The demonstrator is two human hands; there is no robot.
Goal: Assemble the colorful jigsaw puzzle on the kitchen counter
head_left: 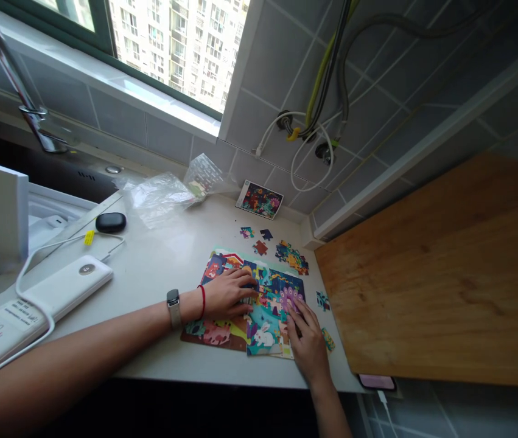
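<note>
A partly assembled jigsaw puzzle (pixel 263 331) with a white rabbit and a pink flower-like shape lies on the white counter. My left hand (pixel 229 294), with a watch and a red cord at the wrist, rests flat across its middle-left, fingers spread. At the puzzle's right side, my right hand (pixel 308 340) touches the surface near the pink shape with fingers extended and apart. Whether a piece sits under those fingertips is hidden. Loose jigsaw pieces (pixel 260 247) lie above the puzzle, beside a joined cluster of pieces (pixel 292 258). Another piece (pixel 323 301) is right of my right hand.
A picture card (pixel 259 199) leans at the tiled wall, near crumpled clear plastic bags (pixel 158 198). To the left are a white power bank (pixel 44 304) with a cable, a black case (pixel 111 222) and the sink (pixel 58 164). A wooden board (pixel 441 280) borders the right.
</note>
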